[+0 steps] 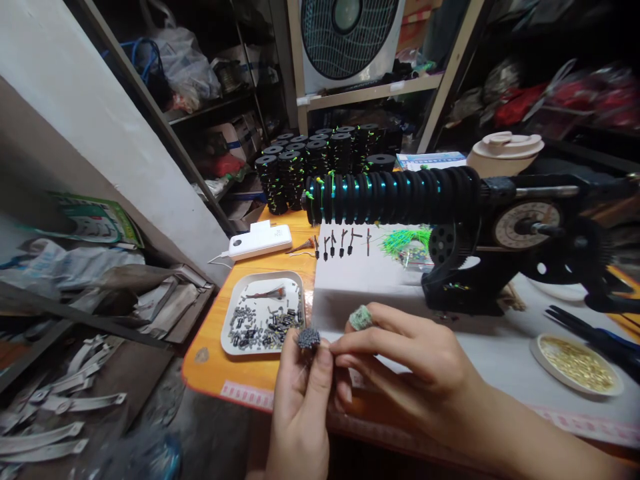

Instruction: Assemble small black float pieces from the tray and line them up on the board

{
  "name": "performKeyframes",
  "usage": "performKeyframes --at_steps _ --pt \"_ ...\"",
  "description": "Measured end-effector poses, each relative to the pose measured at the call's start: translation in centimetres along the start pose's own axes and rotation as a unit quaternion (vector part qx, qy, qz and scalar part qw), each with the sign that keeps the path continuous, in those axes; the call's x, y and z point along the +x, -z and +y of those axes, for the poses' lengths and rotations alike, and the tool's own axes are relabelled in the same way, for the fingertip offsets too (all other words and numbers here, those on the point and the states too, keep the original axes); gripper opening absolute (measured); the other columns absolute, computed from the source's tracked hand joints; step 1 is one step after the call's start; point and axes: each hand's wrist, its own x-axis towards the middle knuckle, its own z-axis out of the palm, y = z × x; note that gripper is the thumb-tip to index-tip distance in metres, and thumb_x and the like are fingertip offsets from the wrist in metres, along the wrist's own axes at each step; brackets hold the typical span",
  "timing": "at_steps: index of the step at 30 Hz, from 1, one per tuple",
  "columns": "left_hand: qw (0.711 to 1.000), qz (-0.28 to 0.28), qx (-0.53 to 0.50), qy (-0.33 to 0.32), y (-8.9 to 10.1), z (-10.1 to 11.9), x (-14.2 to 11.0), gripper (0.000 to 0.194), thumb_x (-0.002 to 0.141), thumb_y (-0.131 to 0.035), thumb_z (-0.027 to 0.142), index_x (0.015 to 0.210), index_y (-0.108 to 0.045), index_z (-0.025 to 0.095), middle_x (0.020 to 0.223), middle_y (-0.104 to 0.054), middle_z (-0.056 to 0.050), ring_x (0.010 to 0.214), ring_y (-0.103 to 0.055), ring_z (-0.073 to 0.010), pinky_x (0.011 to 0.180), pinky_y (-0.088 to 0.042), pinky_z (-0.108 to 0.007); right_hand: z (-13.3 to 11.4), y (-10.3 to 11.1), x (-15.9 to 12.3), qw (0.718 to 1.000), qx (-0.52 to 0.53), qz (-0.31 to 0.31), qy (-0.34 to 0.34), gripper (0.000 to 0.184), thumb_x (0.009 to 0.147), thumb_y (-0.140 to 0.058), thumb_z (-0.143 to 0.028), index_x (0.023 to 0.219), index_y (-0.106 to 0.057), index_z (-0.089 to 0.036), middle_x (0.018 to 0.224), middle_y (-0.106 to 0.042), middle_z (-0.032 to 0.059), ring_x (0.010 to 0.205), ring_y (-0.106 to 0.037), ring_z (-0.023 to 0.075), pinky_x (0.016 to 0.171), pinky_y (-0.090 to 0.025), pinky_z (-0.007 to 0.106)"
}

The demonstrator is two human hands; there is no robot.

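My left hand [306,393] is closed round a bunch of small dark grey pieces [309,338], whose tips show between thumb and fingers. My right hand [400,347] meets it at the left thumb, its thumb and forefinger pinched together. What sits in that pinch is too small to make out. One right finger wears a wrap of green material [360,318]. Just behind my left hand is a white tray [226,337] with many small grey and black pieces [260,325] and a bundle of thin brown strands [267,293].
A black machine [480,260] carries a ridged black roller [390,195] above the table. Behind stand several black spools [290,173]. A dish of gold-coloured bits [575,365] and dark-handled tongs or pliers [590,330] lie at right; a power bank-like white box [260,241] lies at left.
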Motion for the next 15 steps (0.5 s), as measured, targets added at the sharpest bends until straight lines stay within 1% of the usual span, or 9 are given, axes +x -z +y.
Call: performKeyframes --at_steps 1,3,5,7,8,10,12,13,15 --pt "0.999 -0.001 -0.014 -0.031 -0.2 -0.2 0.0 0.034 0.076 -0.083 0.038 0.096 -0.059 0.025 0.061 -0.057 0.007 0.055 -0.050 -0.0073 0.059 -0.043 -0.019 -0.1 -0.1 0.0 1.000 -0.016 -0.002 0.002 0.016 0.097 -0.050 -0.011 0.097 -0.065 -0.012 0.074 -0.052 0.0027 0.063 -0.048 0.0132 0.053 -0.040 0.022" --pt "0.992 -0.028 -0.037 -0.116 -0.6 -0.4 0.0 0.020 0.084 -0.076 0.035 0.083 -0.060 0.023 0.054 -0.047 0.008 0.052 -0.043 -0.0069 0.056 -0.039 -0.019 -0.4 -0.2 -0.1 0.999 -0.042 -0.006 0.008 0.015 0.096 -0.045 -0.008 0.091 -0.059 -0.014 0.075 -0.050 0.0028 0.065 -0.045 0.0144 0.053 -0.039 0.024" --pt "0.977 -0.056 -0.043 -0.200 -0.9 -0.4 0.2 0.021 0.089 -0.070 0.033 0.075 -0.060 0.023 0.052 -0.040 0.007 0.050 -0.038 -0.0079 0.053 -0.037 -0.020 -0.5 -0.1 -0.2 0.999 -0.052 -0.009 0.012 0.014 0.094 -0.044 -0.007 0.090 -0.054 -0.016 0.076 -0.049 0.0028 0.066 -0.045 0.0153 0.054 -0.039 0.025" --pt "0.961 -0.065 -0.038 -0.267 -0.9 0.1 0.5 0.017 0.090 -0.068 0.033 0.077 -0.062 0.024 0.053 -0.040 0.007 0.051 -0.039 -0.0097 0.054 -0.039 -0.022 -0.4 0.1 -0.3 0.998 -0.054 -0.002 0.006 0.014 0.094 -0.043 -0.007 0.092 -0.053 -0.017 0.078 -0.050 0.0031 0.068 -0.047 0.0158 0.057 -0.042 0.026" --pt "0.954 -0.059 -0.033 -0.291 -0.7 0.4 0.6 0.016 0.090 -0.067 0.034 0.078 -0.063 0.025 0.056 -0.044 0.006 0.054 -0.043 -0.0106 0.056 -0.042 -0.023 -0.3 0.3 -0.2 0.998 -0.056 0.009 -0.001 0.015 0.095 -0.043 -0.006 0.094 -0.053 -0.017 0.080 -0.050 0.0031 0.069 -0.048 0.0157 0.058 -0.043 0.025" --pt "0.949 -0.023 -0.003 -0.314 -0.3 1.1 0.9 0.014 0.090 -0.068 0.032 0.079 -0.063 0.024 0.077 -0.058 0.002 0.074 -0.056 -0.0136 0.071 -0.049 -0.027 0.1 0.6 -0.1 0.997 -0.060 0.037 -0.013 0.016 0.096 -0.044 -0.005 0.097 -0.053 -0.019 0.081 -0.052 0.0026 0.070 -0.049 0.0151 0.061 -0.045 0.024" --pt "0.949 0.009 0.040 -0.313 0.1 1.6 1.1 0.013 0.090 -0.068 0.027 0.079 -0.064 0.022 0.102 -0.063 -0.002 0.098 -0.059 -0.0188 0.090 -0.049 -0.033 0.4 0.7 0.0 0.996 -0.059 0.056 -0.022 0.016 0.096 -0.047 -0.006 0.098 -0.054 -0.020 0.082 -0.054 0.0024 0.072 -0.051 0.0152 0.063 -0.046 0.024" --pt "0.949 0.007 0.058 -0.309 0.3 1.7 1.2 0.012 0.090 -0.068 0.025 0.079 -0.064 0.022 0.105 -0.063 -0.003 0.103 -0.059 -0.0206 0.094 -0.048 -0.036 0.5 0.7 0.0 0.996 -0.054 0.060 -0.024 0.015 0.096 -0.048 -0.007 0.098 -0.054 -0.021 0.082 -0.055 0.0023 0.072 -0.052 0.0154 0.063 -0.047 0.024" --pt "0.952 -0.032 0.067 -0.298 0.4 1.6 1.1 0.011 0.091 -0.065 0.022 0.081 -0.063 0.022 0.089 -0.063 -0.001 0.090 -0.061 -0.0192 0.089 -0.049 -0.035 0.6 0.7 0.1 0.997 -0.036 0.064 -0.032 0.015 0.096 -0.050 -0.007 0.097 -0.055 -0.021 0.082 -0.057 0.0021 0.075 -0.054 0.0156 0.065 -0.047 0.024"
